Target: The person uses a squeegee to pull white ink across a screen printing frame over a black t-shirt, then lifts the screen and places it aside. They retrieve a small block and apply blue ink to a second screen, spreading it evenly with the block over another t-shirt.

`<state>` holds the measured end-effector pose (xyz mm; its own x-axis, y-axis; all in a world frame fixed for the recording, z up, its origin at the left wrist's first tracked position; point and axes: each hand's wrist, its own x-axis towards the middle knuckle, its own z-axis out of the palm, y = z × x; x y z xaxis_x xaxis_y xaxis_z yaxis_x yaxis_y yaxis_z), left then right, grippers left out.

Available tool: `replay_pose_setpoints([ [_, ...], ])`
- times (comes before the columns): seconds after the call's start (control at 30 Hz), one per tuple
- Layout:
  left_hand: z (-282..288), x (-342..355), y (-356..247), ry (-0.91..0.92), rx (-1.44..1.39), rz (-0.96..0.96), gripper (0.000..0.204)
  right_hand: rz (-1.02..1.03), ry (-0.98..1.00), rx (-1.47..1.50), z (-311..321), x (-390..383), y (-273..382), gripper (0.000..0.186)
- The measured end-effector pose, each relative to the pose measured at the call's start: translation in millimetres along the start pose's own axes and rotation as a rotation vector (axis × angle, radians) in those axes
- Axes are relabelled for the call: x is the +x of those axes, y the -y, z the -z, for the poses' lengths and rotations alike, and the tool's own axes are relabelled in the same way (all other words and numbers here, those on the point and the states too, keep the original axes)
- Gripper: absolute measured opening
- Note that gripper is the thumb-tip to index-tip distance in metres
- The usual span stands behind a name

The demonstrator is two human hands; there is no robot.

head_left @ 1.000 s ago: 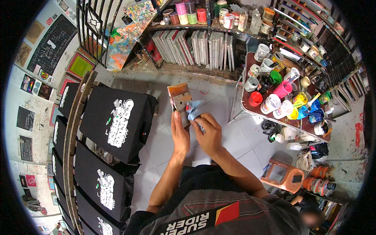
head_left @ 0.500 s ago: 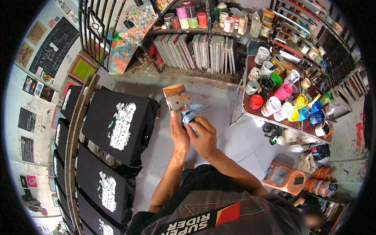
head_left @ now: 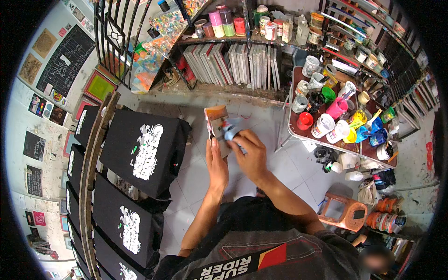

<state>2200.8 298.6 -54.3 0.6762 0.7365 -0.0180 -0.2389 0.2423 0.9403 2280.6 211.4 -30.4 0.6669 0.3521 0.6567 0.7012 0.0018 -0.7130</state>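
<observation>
In front of my body, my left hand (head_left: pixel 217 165) is closed around the lower part of a small, flat, brownish panel (head_left: pixel 215 114). The panel has an orange-brown upper edge, a pale side edge and paint stains; I cannot tell its exact kind. My right hand (head_left: pixel 252 155) grips a crumpled light blue rag (head_left: pixel 230 132) with a red patch on it. The rag lies over the panel's right side and is smeared by motion, so whether it touches the face cannot be made out. Fingers and rag hide the panel's lower half.
To my left, black shirts (head_left: pixel 163 179) with white prints lie on boards along a wooden rail (head_left: pixel 88 163). A table (head_left: pixel 298 128) crowded with paint pots stands at the right, an orange stool-like object (head_left: pixel 343 212) nearer me. Shelving (head_left: pixel 210 86) with upright frames lines the back. Another person sits lower right.
Both hands and the panel have shifted slightly right. The right hand has moved away from the left, and the rag has moved rightward along the panel.
</observation>
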Motion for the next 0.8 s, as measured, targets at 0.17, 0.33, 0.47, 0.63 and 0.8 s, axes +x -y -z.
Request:
replay_pose_setpoints([
  [0.17,-2.6,-11.7,-6.2,0.009,-0.106,0.027,0.050,-0.070,-0.020,0.021,3.3,13.7,10.3,0.010],
  [0.33,-0.4,-17.4,-8.2,0.038,-0.012,0.046,0.053,-0.046,0.008,0.014,6.6,16.3,16.8,0.010],
  [0.47,4.1,-18.4,-7.2,0.074,-0.046,0.001,0.054,-0.104,0.024,0.000,9.0,18.7,4.6,0.011],
  [0.63,0.0,-19.8,-8.4,0.071,0.032,-0.046,0.049,-0.077,-0.010,0.054,5.9,17.1,23.5,0.011],
  [0.8,-13.7,-29.7,-15.3,0.011,-0.034,-0.011,0.046,-0.136,0.017,0.016,4.5,16.6,10.6,0.012],
])
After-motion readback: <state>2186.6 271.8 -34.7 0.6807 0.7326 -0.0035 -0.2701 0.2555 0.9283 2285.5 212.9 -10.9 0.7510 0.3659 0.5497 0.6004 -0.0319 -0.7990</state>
